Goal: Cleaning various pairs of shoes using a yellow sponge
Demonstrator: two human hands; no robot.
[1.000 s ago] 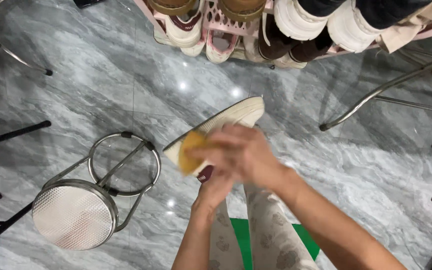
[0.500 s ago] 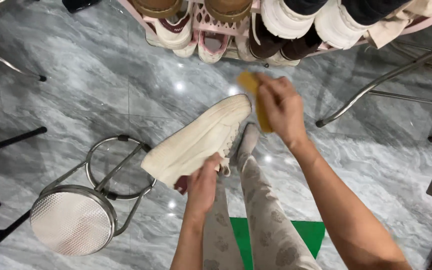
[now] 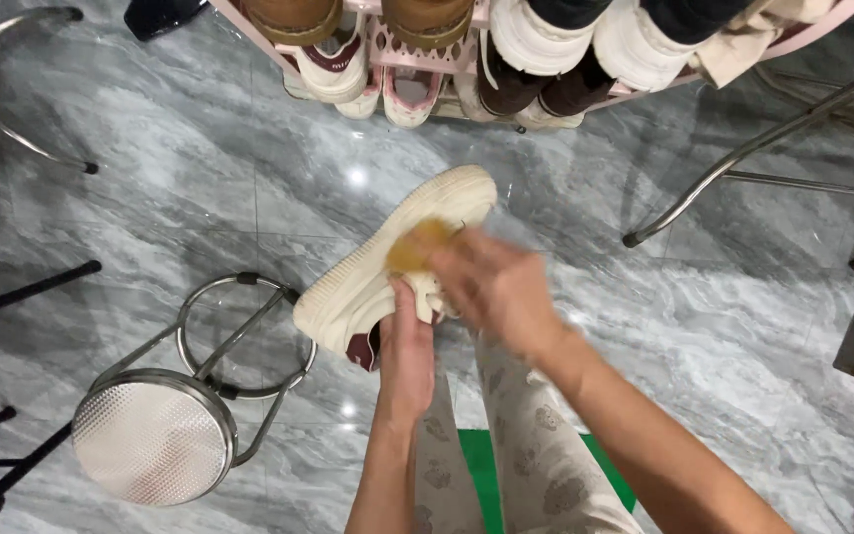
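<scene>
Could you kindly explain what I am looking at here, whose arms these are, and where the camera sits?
The camera is worn on a person's head and looks straight down, so the two bare arms entering from the bottom are that person's own. There is no machine. The left hand holds a cream sneaker from underneath, with its grip closed on the shoe near the dark red opening. The right hand, blurred by motion, presses a yellow-orange pad or cloth against the shoe's side. Below are the person's patterned trouser legs and a grey marble-look floor. A metal stool lies tipped on its side at the left. Along the top edge runs a pink shoe rack with several pairs of shoes.
</scene>
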